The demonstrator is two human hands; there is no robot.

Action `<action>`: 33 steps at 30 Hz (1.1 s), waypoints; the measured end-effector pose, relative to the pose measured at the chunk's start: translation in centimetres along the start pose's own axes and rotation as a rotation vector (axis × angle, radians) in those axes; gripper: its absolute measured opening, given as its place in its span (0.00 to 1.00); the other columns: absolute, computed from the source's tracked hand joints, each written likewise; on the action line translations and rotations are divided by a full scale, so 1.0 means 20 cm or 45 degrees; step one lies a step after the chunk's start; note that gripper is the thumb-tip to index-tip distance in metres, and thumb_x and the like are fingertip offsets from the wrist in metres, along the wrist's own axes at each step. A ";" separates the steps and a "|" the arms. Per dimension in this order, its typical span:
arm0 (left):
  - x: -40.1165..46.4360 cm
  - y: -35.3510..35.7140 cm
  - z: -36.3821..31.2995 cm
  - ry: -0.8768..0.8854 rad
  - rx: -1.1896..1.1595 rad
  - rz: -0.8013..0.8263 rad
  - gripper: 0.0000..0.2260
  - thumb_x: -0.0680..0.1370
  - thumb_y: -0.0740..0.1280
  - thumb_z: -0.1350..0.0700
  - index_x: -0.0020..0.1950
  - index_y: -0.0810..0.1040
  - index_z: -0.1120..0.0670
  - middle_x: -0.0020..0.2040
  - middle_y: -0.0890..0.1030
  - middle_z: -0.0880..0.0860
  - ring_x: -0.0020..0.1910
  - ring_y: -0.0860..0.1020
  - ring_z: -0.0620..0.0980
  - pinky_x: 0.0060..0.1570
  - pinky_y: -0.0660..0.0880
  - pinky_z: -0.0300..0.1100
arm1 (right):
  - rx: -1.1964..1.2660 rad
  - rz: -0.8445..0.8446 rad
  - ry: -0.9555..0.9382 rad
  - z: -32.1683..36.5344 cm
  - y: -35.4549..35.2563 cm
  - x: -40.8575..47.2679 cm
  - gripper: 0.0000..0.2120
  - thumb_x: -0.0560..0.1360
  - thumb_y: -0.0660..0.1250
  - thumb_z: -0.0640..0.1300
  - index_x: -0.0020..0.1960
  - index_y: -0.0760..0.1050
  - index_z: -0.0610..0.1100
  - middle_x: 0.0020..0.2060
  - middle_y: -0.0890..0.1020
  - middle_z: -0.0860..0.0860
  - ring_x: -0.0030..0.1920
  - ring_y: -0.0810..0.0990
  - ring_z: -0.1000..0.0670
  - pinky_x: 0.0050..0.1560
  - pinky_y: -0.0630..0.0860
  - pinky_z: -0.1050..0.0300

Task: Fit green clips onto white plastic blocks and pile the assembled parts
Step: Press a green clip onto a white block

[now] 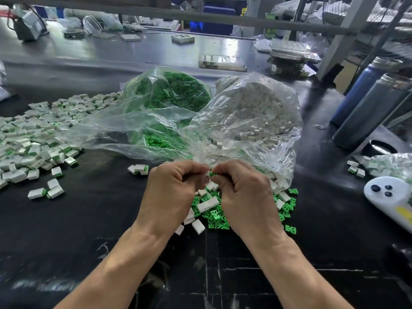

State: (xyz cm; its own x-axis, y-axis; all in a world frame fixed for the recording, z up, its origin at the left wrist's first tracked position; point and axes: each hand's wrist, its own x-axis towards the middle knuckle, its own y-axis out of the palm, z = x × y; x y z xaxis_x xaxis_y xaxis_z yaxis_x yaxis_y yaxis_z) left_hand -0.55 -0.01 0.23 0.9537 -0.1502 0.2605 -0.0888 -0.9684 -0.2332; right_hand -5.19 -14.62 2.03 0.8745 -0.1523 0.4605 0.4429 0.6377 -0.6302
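Observation:
My left hand pinches a small white block at its fingertips. My right hand pinches a green clip right against that block. Under both hands lies a loose heap of green clips and white blocks on the black table. A clear bag of green clips stands behind, and beside it on the right a clear bag of white blocks. A wide pile of assembled parts spreads over the table's left side.
Two tall metal bottles stand at the right, with a dark lid near them. A white controller and a small bag of assembled parts lie at the right edge. Trays and clutter fill the far table.

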 end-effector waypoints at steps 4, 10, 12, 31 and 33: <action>0.00 -0.01 -0.03 0.080 0.157 0.038 0.15 0.74 0.76 0.67 0.50 0.88 0.47 0.41 0.87 0.39 0.40 0.85 0.37 0.42 0.79 0.29 | -0.040 0.014 -0.002 0.00 0.01 -0.01 0.05 0.78 0.74 0.37 0.53 0.85 0.43 0.47 0.86 0.53 0.46 0.83 0.54 0.52 0.81 0.57; -0.01 -0.01 -0.04 0.083 0.148 0.041 0.12 0.75 0.75 0.68 0.51 0.89 0.51 0.40 0.87 0.41 0.39 0.85 0.40 0.42 0.82 0.34 | 0.398 -0.004 0.323 -0.05 0.01 -0.01 0.09 0.75 0.76 0.36 0.44 0.86 0.50 0.36 0.86 0.58 0.39 0.84 0.57 0.43 0.81 0.57; -0.01 0.00 -0.03 0.067 0.126 0.036 0.12 0.76 0.74 0.69 0.50 0.89 0.51 0.39 0.87 0.42 0.38 0.86 0.41 0.41 0.82 0.36 | 0.491 0.024 0.359 -0.05 0.01 -0.01 0.12 0.75 0.76 0.36 0.42 0.85 0.53 0.36 0.86 0.59 0.37 0.84 0.56 0.42 0.82 0.52; -0.01 0.10 -0.08 0.178 0.122 0.061 0.08 0.76 0.77 0.57 0.48 0.84 0.43 0.56 0.79 0.40 0.59 0.78 0.38 0.56 0.69 0.24 | 1.036 0.220 0.799 -0.04 0.03 0.04 0.34 0.85 0.52 0.64 0.34 0.81 0.45 0.26 0.78 0.47 0.22 0.72 0.52 0.21 0.65 0.62; -0.01 0.11 -0.08 0.199 0.111 0.059 0.07 0.77 0.77 0.57 0.48 0.84 0.45 0.55 0.80 0.39 0.59 0.79 0.38 0.55 0.69 0.24 | 1.070 0.186 0.829 -0.03 0.04 0.03 0.31 0.86 0.53 0.61 0.36 0.79 0.43 0.23 0.75 0.49 0.21 0.70 0.53 0.20 0.64 0.64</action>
State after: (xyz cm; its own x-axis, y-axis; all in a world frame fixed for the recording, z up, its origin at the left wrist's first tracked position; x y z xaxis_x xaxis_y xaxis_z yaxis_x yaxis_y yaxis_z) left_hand -1.47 -2.49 1.14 0.8924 -0.2299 0.3882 -0.1000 -0.9398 -0.3267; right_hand -4.05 -14.66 1.39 0.9551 -0.2473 -0.1632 0.2646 0.9598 0.0941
